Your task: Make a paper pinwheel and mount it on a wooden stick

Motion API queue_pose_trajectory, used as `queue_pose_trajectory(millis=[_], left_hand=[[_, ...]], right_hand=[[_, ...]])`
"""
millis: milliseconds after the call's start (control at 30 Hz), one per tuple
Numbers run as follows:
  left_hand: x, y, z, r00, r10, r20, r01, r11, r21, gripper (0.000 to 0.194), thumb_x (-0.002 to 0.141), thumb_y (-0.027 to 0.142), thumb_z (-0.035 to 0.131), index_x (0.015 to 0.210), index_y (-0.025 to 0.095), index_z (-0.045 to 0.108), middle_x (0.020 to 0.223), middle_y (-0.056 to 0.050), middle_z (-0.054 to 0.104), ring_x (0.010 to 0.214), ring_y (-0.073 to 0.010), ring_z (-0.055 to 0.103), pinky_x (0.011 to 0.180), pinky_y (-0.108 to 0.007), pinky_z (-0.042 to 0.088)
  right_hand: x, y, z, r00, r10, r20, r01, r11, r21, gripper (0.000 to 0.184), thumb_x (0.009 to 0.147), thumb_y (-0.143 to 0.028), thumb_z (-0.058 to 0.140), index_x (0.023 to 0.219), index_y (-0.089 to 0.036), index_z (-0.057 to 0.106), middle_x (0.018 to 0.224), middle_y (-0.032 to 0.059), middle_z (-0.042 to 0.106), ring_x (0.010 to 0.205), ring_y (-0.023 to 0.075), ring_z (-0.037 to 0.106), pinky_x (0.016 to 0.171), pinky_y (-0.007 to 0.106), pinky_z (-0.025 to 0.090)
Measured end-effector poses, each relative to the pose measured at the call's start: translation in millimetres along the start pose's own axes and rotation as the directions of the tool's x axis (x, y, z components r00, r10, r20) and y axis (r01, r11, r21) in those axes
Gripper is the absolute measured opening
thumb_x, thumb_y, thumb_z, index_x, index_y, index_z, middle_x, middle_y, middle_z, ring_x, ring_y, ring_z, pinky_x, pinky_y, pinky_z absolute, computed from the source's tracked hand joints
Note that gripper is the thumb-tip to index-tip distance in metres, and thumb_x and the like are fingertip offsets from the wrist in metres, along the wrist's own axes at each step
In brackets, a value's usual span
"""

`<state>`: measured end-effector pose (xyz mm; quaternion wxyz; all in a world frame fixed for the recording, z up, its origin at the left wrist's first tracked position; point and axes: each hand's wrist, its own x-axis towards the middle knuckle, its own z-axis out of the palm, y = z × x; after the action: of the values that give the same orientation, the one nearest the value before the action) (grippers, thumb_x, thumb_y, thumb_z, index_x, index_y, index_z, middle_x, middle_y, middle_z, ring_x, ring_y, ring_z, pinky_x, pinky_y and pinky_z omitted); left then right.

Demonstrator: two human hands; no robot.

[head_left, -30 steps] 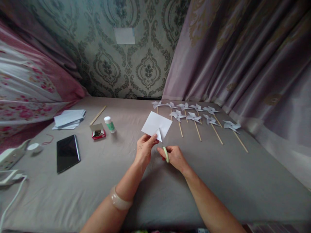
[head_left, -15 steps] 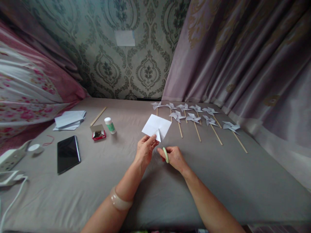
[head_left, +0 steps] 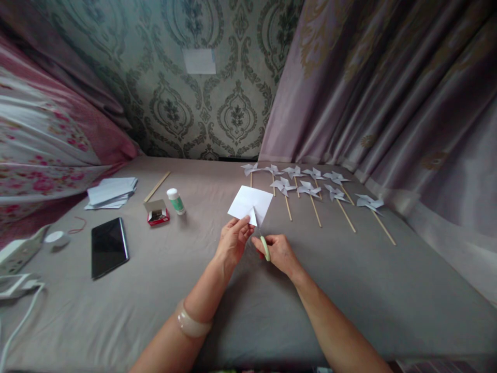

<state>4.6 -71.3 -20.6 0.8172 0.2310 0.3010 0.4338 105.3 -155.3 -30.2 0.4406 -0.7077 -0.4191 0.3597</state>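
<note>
White paper square (head_left: 248, 198) sits just right of the middle of the frame, its near corner pinched between the thumb and fingers of my left grip (head_left: 232, 241), most of the sheet reaching up and beyond them. My right grip (head_left: 280, 253), lower and right of it, is curled round the pale green handle of the scissors (head_left: 265, 248); how wide the blades stand I cannot tell. To cut this corner well, I judge I should hold the sheet taut, keep my left fingertips off the blade line, and snip straight towards the centre, stopping short of it.
</note>
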Motion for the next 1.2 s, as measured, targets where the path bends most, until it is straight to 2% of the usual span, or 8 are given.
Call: queue_pose_trajectory(millis=[233, 433, 533, 667, 733, 833, 1000, 1200], left_hand=[[-0.2, 1.2, 0.2, 0.999, -0.044, -0.007, 0.044, 0.999, -0.027, 0.023, 0.063, 0.011, 0.078, 0.069, 0.014, 0.056, 0.065, 0.001, 0.061, 0.056, -0.0063, 0.057, 0.056, -0.018, 0.046], [-1.2, 0.6, 1.7, 0.999, -0.047, -0.018, 0.046, 0.999, -0.026, 0.025, 0.059, 0.013, 0.079, 0.067, 0.013, 0.055, 0.066, 0.001, 0.061, 0.055, -0.0061, 0.056, 0.056, -0.019, 0.044], [0.9, -0.3, -1.4, 0.999, 0.008, -0.031, -0.008, 1.000, -0.002, 0.031, 0.054, 0.018, 0.082, 0.064, 0.015, 0.053, 0.065, 0.002, 0.060, 0.056, -0.0066, 0.054, 0.058, -0.020, 0.042], [6.7, 4.2, -7.6, 0.983, 0.145, -0.117, -0.135, 0.987, 0.088, 0.035, 0.049, 0.029, 0.083, 0.067, 0.016, 0.056, 0.066, 0.003, 0.061, 0.058, -0.0067, 0.053, 0.060, -0.020, 0.040], [9.6, 7.9, -9.7, 0.963, 0.211, -0.166, -0.194, 0.975, 0.113, 0.036, 0.049, 0.031, 0.081, 0.073, 0.017, 0.060, 0.072, 0.002, 0.064, 0.062, -0.0081, 0.056, 0.062, -0.021, 0.040], [11.8, 11.1, -10.5, 0.949, 0.249, -0.192, -0.231, 0.966, 0.113, 0.036, 0.048, 0.032, 0.078, 0.077, 0.018, 0.062, 0.078, 0.000, 0.067, 0.067, -0.0109, 0.059, 0.067, -0.023, 0.043], [10.2, 5.9, -10.7, 0.964, 0.238, -0.115, -0.214, 0.958, 0.193, 0.036, 0.049, 0.028, 0.076, 0.080, 0.017, 0.063, 0.078, -0.002, 0.068, 0.066, -0.0124, 0.059, 0.066, -0.024, 0.045], [6.0, 0.3, -10.5, 0.977, 0.214, -0.009, -0.201, 0.929, 0.310, 0.029, 0.053, 0.026, 0.072, 0.080, 0.018, 0.066, 0.074, -0.001, 0.068, 0.067, -0.0140, 0.059, 0.062, -0.023, 0.045]], right_hand=[[-0.9, -0.8, -0.7, 1.000, 0.012, 0.009, -0.012, 1.000, 0.001, 0.046, 0.069, -0.053, 0.066, 0.046, -0.015, 0.055, 0.042, -0.0018, 0.049, 0.043, 0.0077, 0.038, 0.045, 0.022, 0.029], [-0.5, 0.0, 0.4, 1.000, 0.017, 0.018, -0.017, 1.000, -0.010, 0.045, 0.069, -0.053, 0.066, 0.047, -0.015, 0.056, 0.042, -0.0022, 0.048, 0.041, 0.0078, 0.037, 0.043, 0.023, 0.029], [-2.5, -0.9, 0.3, 0.993, 0.005, 0.114, -0.002, 1.000, -0.027, 0.044, 0.073, -0.053, 0.063, 0.050, -0.016, 0.056, 0.044, -0.0028, 0.047, 0.041, 0.0080, 0.038, 0.042, 0.023, 0.029], [-3.7, -0.9, -4.6, 0.969, -0.077, 0.234, 0.083, 0.996, -0.016, 0.041, 0.074, -0.051, 0.063, 0.055, -0.016, 0.054, 0.049, -0.0046, 0.045, 0.047, 0.0078, 0.038, 0.045, 0.022, 0.028], [-1.5, 0.3, -9.3, 0.977, -0.091, 0.192, 0.091, 0.996, 0.009, 0.041, 0.073, -0.053, 0.063, 0.057, -0.016, 0.054, 0.050, -0.0047, 0.046, 0.049, 0.0081, 0.039, 0.046, 0.022, 0.029], [4.9, 2.9, -17.9, 0.999, -0.039, 0.013, 0.037, 0.993, 0.108, 0.046, 0.072, -0.061, 0.061, 0.064, -0.016, 0.058, 0.050, -0.0045, 0.047, 0.047, 0.0090, 0.041, 0.046, 0.023, 0.031], [12.9, 2.0, -31.0, 0.968, 0.004, -0.253, 0.075, 0.950, 0.304, 0.053, 0.067, -0.068, 0.062, 0.071, -0.015, 0.061, 0.054, -0.0012, 0.054, 0.048, 0.0098, 0.045, 0.045, 0.023, 0.034], [16.0, 1.7, -33.8, 0.957, 0.020, -0.288, 0.090, 0.928, 0.362, 0.052, 0.059, -0.065, 0.070, 0.071, -0.016, 0.061, 0.060, -0.0007, 0.056, 0.052, 0.0104, 0.048, 0.046, 0.023, 0.038]])
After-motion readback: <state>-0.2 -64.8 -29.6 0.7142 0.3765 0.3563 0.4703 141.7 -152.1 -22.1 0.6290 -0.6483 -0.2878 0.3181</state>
